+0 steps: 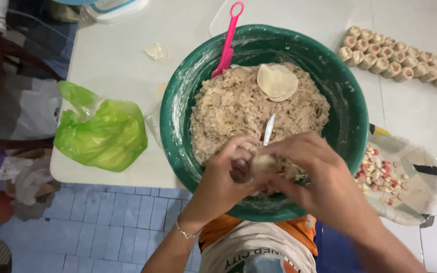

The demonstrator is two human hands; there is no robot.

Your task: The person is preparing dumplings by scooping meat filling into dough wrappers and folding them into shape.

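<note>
Surface: white tabletop above a blue tiled floor.
Bowl: green bowl at the tabletop's near edge, full of minced filling; a round wrapper lies on top, and a pink scoop leans on the far rim.
Left hand: fingers curled around a half-wrapped dumpling over the bowl's near side.
Right hand: fingers closed on a thin metal blade and pressing the dumpling.
Hidden: the dumpling is mostly covered by both hands, and the blade's handle is out of sight.
Cut off: rows of finished dumplings run off the right edge.
Nearby: a green plastic bag on the left, and a plate of diced bits on the right.
</note>
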